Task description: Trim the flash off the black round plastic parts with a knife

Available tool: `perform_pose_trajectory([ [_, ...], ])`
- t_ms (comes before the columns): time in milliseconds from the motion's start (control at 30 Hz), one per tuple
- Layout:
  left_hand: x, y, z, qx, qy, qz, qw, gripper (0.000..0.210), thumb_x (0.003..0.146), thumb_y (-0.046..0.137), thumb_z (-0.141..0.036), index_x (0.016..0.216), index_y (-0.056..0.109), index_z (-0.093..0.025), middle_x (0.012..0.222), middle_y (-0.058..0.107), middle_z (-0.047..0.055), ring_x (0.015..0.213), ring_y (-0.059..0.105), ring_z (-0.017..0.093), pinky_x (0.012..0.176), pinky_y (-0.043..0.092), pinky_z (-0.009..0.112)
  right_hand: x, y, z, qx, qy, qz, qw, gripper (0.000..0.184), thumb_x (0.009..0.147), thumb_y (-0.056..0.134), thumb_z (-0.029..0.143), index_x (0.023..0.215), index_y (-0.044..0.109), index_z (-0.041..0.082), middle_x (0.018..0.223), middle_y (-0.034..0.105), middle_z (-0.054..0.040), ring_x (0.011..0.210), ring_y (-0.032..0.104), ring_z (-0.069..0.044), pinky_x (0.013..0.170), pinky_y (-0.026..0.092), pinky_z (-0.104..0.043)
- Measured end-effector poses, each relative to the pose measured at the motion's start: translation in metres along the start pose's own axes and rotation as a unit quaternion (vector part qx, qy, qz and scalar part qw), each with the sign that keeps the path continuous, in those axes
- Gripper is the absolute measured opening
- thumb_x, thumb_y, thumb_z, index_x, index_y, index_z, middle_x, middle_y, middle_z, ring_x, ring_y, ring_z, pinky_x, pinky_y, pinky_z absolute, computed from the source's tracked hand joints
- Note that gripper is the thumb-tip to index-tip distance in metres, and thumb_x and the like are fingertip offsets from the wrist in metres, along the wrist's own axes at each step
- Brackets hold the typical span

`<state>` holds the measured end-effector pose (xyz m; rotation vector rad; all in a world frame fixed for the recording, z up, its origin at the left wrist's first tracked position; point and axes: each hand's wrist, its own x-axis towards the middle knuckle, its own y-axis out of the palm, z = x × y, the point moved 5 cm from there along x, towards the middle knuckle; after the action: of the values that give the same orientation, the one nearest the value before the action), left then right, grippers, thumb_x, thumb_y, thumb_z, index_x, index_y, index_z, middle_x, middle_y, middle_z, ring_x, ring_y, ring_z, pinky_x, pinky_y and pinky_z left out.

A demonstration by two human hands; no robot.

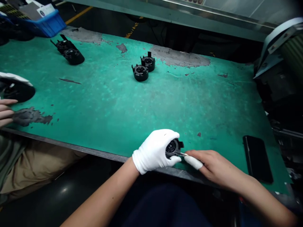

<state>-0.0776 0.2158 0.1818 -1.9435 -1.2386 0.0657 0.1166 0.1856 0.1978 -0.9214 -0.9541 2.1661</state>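
My left hand (pixel 156 149), in a white glove, is closed around a round black plastic part (pixel 172 147) just above the table's front edge. A tab sticks out from the part's right side, and its inner structure faces up. My right hand (pixel 210 162) has a white cover on the thumb and pinches a thin metal tool (pixel 181 154). The tool's tip meets the lower right rim of the part; its exact kind is hidden by the fingers. Two similar black round parts (pixel 140 73) stand together farther back on the green table (pixel 106 104).
A black phone (pixel 258 159) lies at the right. Two more black parts (pixel 73 56) sit at the back left, near a blue bin (pixel 50 25). At the left edge another person's hand (pixel 6 112) is near a black part (pixel 22 92). Dark machinery borders the right side.
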Motion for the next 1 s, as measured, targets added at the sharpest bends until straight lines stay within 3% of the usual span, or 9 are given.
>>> perform_pose_trajectory([
  [200,0.001,0.005,0.002,0.026,-0.005,0.004,1.0,0.067,0.073,0.077,-0.044,0.13,0.055,-0.018,0.126,0.066,0.013,0.118,0.063,0.032,0.106,0.05,0.049,-0.007,-0.01,0.012,0.135,0.014,-0.029,0.99,0.027,0.097,0.046,0.022,0.113,0.068,0.028,0.105,0.075,-0.0005,0.091,0.07,-0.019,0.08,0.05,-0.028],
  [333,-0.002,0.006,0.001,0.031,-0.001,0.001,1.0,0.075,0.073,0.079,-0.054,0.133,0.053,-0.017,0.129,0.065,0.014,0.121,0.062,0.032,0.109,0.049,0.049,-0.018,0.0,0.01,0.278,0.07,-0.092,0.954,0.029,0.092,0.048,0.021,0.115,0.064,0.026,0.105,0.071,-0.0012,0.092,0.065,-0.019,0.076,0.048,-0.026],
  [400,-0.005,0.005,0.001,0.03,-0.007,0.004,1.0,0.088,0.069,0.079,-0.066,0.136,0.051,-0.016,0.132,0.063,0.016,0.125,0.06,0.033,0.11,0.047,0.049,-0.023,0.023,0.012,0.384,0.117,-0.077,0.913,0.029,0.091,0.048,0.02,0.118,0.06,0.026,0.09,0.066,0.001,0.077,0.061,-0.015,0.064,0.045,-0.023],
  [467,-0.008,0.005,0.001,0.027,-0.012,0.015,0.999,0.099,0.065,0.078,-0.072,0.14,0.047,-0.016,0.137,0.061,0.017,0.129,0.057,0.034,0.112,0.046,0.051,-0.028,0.053,0.02,0.51,0.171,-0.047,0.842,0.029,0.092,0.046,0.02,0.119,0.054,0.026,0.074,0.053,0.0054,0.057,0.048,-0.01,0.049,0.034,-0.02],
  [600,-0.013,0.011,0.001,0.041,-0.029,0.032,0.998,0.086,0.071,0.081,-0.057,0.14,0.048,-0.016,0.136,0.06,0.017,0.13,0.057,0.034,0.114,0.045,0.051,-0.026,0.102,0.05,0.682,0.196,-0.04,0.704,0.016,0.096,0.042,0.029,0.11,0.048,0.024,0.067,0.043,0.0086,0.047,0.032,-0.007,0.04,0.02,-0.018],
  [800,-0.019,0.021,0.001,0.086,-0.07,-0.004,0.994,0.078,0.075,0.079,-0.058,0.135,0.052,-0.017,0.136,0.061,0.017,0.13,0.056,0.035,0.114,0.044,0.054,-0.014,0.125,0.069,0.773,0.171,-0.092,0.604,0.014,0.086,0.046,0.022,0.099,0.05,0.023,0.065,0.044,0.0085,0.043,0.027,-0.005,0.037,0.016,-0.017],
  [900,-0.02,0.023,-0.001,0.097,-0.07,-0.014,0.993,0.079,0.075,0.078,-0.059,0.136,0.05,-0.017,0.135,0.06,0.017,0.129,0.057,0.036,0.112,0.047,0.055,-0.016,0.122,0.071,0.786,0.151,-0.094,0.592,0.012,0.086,0.046,0.022,0.097,0.049,0.024,0.063,0.041,0.0094,0.042,0.023,-0.005,0.038,0.016,-0.018],
  [933,-0.02,0.023,-0.002,0.099,-0.065,-0.017,0.993,0.079,0.075,0.078,-0.06,0.136,0.049,-0.017,0.135,0.06,0.017,0.129,0.057,0.036,0.111,0.047,0.055,-0.018,0.12,0.074,0.774,0.142,-0.085,0.611,0.008,0.089,0.046,0.026,0.096,0.049,0.024,0.062,0.04,0.0093,0.042,0.024,-0.005,0.038,0.017,-0.019],
  [1000,-0.02,0.022,-0.003,0.105,-0.05,-0.024,0.993,0.081,0.076,0.076,-0.061,0.138,0.047,-0.017,0.136,0.059,0.018,0.13,0.056,0.036,0.112,0.047,0.055,-0.019,0.114,0.084,0.708,0.089,-0.056,0.698,0.013,0.091,0.054,0.036,0.092,0.052,0.023,0.063,0.044,0.0074,0.047,0.033,-0.006,0.044,0.024,-0.021],
])
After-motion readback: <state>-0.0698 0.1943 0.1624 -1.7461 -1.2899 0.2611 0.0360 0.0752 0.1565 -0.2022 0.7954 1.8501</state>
